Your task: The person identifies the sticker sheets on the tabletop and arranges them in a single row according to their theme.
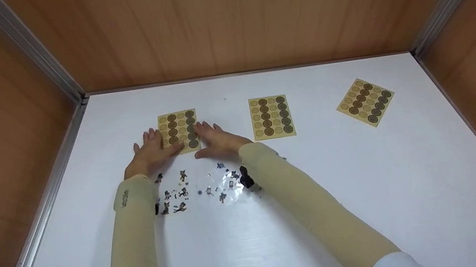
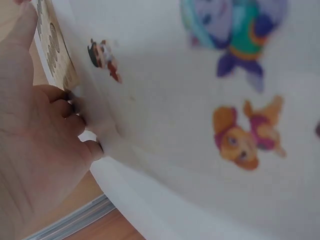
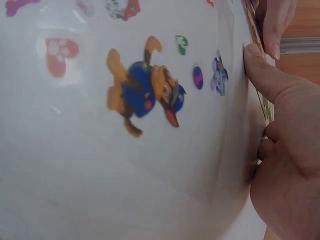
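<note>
A kraft-coloured sheet of round stickers (image 1: 182,131) lies flat at the left of the white table, between both hands. My left hand (image 1: 149,154) rests along its left side, thumb stretched over the lower part. On the opposite side, my right hand (image 1: 218,141) has straight fingertips at the right edge, with the thumb pointing toward the lower corner. Below the hands lie two sheets with cartoon puppy pictures, a left one (image 1: 176,199) and a shiny right one (image 1: 216,198). Close views show a puppy in pink (image 2: 245,137) and one in blue (image 3: 142,95).
A second sheet of round stickers (image 1: 272,117) lies straight near the table's middle. Farther right, a third sheet (image 1: 366,103) lies turned at an angle. Wooden panels (image 1: 242,22) with metal rails (image 1: 31,46) enclose the white table (image 1: 386,178) at the back and sides.
</note>
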`<state>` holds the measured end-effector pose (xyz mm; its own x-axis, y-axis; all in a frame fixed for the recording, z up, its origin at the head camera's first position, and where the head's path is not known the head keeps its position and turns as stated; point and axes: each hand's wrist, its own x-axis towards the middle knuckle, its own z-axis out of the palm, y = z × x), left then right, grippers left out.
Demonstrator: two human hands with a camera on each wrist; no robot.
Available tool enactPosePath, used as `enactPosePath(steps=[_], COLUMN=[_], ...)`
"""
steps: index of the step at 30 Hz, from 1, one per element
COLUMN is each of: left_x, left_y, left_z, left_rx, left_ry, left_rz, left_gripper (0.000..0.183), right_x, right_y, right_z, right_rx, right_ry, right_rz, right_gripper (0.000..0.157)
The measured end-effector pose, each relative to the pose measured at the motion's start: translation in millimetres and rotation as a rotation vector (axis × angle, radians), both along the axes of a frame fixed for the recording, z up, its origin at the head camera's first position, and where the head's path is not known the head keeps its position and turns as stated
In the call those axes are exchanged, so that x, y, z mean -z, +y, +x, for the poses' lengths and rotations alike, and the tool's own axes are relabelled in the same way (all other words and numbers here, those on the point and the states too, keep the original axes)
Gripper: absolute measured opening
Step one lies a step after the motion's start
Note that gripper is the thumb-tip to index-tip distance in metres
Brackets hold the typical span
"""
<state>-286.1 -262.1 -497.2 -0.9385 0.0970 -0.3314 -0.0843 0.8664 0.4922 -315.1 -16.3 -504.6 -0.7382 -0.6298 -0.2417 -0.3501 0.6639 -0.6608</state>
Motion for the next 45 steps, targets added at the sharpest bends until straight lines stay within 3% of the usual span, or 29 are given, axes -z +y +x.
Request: enactPosePath(steps=[11, 22, 31, 38, 45], left_x=[-0.8, -1.6, -2.2, -3.3, -6.8], left_y=[13, 13, 19, 20, 25], left_z=[-0.2, 2.7, 4.4, 4.0, 5.9], left_rx=[0.050, 0.029, 0.010, -0.034, -0.032], left_ry=[0.010, 0.011, 0.005, 0.000, -0.005], left_rz=[-0.079, -0.049, -0.043, -0.016, -0.027], left_gripper=[0.109, 0.107, 0.101, 0.103, 0.099], right_x=[0.7, 2.7, 2.7, 1.7, 5.2], right_y=[-6, -7, -2, -3, -5], right_z=[-0.4, -0.1, 4.2, 5.3, 3.9], right_rx=[0.023, 0.060, 0.080, 0.082, 0.133], right_ry=[0.051, 0.099, 0.101, 0.105, 0.144], right_rz=[0.024, 0.049, 0.012, 0.045, 0.070], right_gripper=[0.096, 0.106, 0.100, 0.100, 0.111])
